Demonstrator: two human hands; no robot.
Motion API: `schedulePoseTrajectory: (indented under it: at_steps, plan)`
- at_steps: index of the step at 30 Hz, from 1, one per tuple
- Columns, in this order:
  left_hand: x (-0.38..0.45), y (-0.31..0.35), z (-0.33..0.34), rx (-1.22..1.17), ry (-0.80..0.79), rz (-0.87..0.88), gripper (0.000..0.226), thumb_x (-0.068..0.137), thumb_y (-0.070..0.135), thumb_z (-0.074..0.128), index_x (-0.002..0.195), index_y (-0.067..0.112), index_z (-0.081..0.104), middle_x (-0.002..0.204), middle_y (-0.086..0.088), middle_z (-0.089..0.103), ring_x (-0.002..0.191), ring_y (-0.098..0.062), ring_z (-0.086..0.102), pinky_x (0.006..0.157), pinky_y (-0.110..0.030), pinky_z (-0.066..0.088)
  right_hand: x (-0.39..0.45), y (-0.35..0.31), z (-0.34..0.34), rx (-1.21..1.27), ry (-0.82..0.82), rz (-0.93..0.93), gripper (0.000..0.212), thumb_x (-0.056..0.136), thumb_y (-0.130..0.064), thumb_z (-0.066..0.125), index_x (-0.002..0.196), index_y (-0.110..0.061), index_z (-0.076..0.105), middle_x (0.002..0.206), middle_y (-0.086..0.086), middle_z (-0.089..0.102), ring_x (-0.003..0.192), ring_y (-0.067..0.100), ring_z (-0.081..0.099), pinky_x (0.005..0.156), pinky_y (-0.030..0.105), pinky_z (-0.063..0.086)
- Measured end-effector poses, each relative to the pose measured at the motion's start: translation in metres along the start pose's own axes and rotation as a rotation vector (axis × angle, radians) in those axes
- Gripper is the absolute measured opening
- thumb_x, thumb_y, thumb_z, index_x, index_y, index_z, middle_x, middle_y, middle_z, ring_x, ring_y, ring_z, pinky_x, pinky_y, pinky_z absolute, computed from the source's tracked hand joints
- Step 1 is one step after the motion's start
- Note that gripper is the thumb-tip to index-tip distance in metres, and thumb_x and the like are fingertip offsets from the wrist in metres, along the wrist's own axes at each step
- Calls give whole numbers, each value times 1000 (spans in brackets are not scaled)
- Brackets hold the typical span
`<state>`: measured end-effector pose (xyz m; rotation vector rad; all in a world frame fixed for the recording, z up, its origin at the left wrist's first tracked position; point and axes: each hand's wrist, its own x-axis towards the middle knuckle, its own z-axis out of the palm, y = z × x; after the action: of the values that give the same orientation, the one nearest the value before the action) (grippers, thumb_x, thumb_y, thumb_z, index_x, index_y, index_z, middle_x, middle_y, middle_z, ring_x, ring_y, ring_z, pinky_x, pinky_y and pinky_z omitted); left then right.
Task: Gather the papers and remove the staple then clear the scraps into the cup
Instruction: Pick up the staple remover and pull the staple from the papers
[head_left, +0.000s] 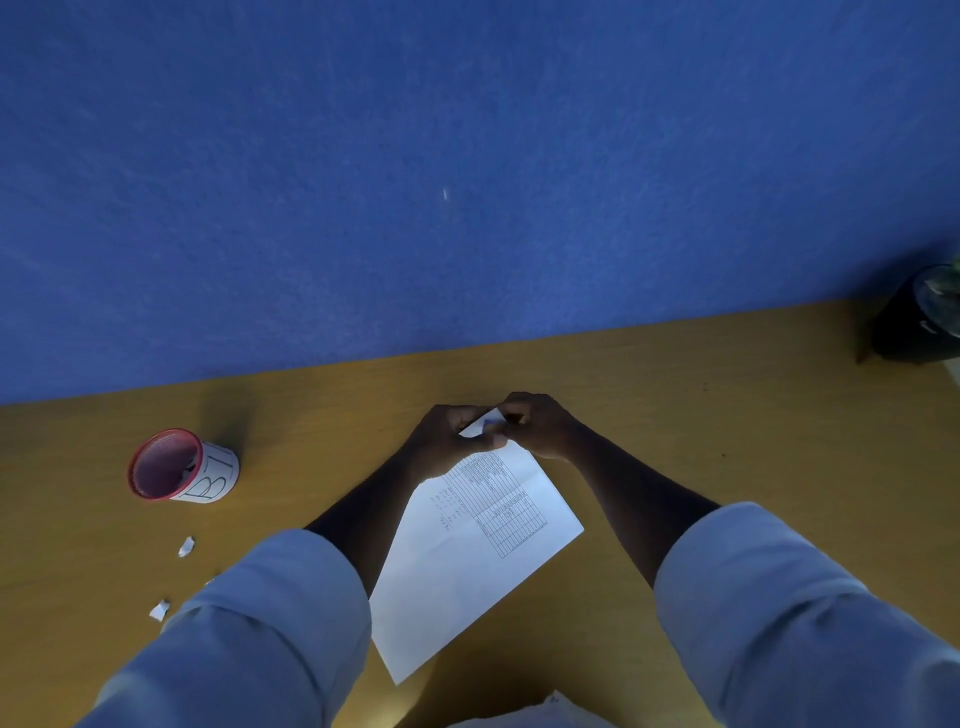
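Pale blue sleeves (270, 613) frame the papers (467, 561), lying diagonally on the wooden desk (727, 415), long axis running from near the body up to the far corner. There the left hand (441, 441) and right hand (540, 426) both pinch that corner shut, apparently working at the staple, itself too small to see. The cup (182, 465) stands well left, nearer the left hand, 2 scraps (186, 546) below it.
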<state>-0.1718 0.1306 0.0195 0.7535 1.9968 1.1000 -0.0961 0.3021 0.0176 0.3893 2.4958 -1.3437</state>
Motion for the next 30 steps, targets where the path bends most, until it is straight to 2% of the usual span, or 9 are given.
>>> schedulePoseTrajectory:
  at_steps: [5,7,9,13,16,19,22,25,30]
  plan:
    - [2,-7,-5,72,-18,-5,51,86,20,76,134,14,60,131,1,67,119,-13,62,102,-29,50,0,-2,-2,1,-34,2,18,89,-43,60,93,-26,64,85,-15,55,79,7,55,62,18,39]
    - [2,-10,-5,90,8,-35,50,87,19,75,134,12,61,131,0,66,119,-14,63,103,-30,50,-2,2,-5,56,15,24,23,88,-44,61,102,-26,67,95,-14,57,87,7,56,64,18,40]
    - [1,-12,-5,87,36,-84,40,88,21,73,126,12,66,122,-1,71,108,-12,68,93,-28,55,-3,7,-11,102,103,60,30,87,-43,63,108,-22,68,99,-10,59,88,4,55,67,18,41]
    - [2,-15,-3,107,115,-139,19,91,27,69,104,14,74,94,3,76,82,-8,70,70,-23,51,-5,17,-20,118,265,94,22,87,-27,63,87,-6,70,77,5,64,67,11,56,62,27,40]
    - [3,-14,0,107,143,-174,20,92,29,67,99,12,75,89,1,76,79,-12,70,67,-23,51,-5,31,-25,95,383,228,24,86,-12,59,106,-6,70,106,12,64,91,22,64,72,25,47]
    - [4,-14,2,118,138,-183,20,92,31,67,96,13,73,87,1,74,78,-12,68,67,-24,51,-5,46,-27,96,493,376,26,85,-3,53,108,-1,65,118,19,57,95,28,61,64,21,45]
    - [5,-15,3,120,135,-191,19,92,32,67,93,14,72,86,0,74,78,-14,68,68,-26,50,-8,54,-29,68,620,509,32,88,-5,54,119,-4,62,123,21,49,105,34,56,73,24,45]
    - [6,-17,6,120,136,-231,17,91,35,68,85,18,69,74,4,68,66,-10,59,62,-24,45,-13,63,-32,-9,712,594,39,89,-10,59,127,-3,57,124,24,47,110,39,49,80,30,42]
    - [6,-19,10,120,125,-273,24,89,37,70,79,15,68,61,6,56,57,-8,50,57,-23,38,-22,74,-37,-68,748,717,39,92,-18,58,129,-3,57,124,23,47,109,38,47,83,38,46]
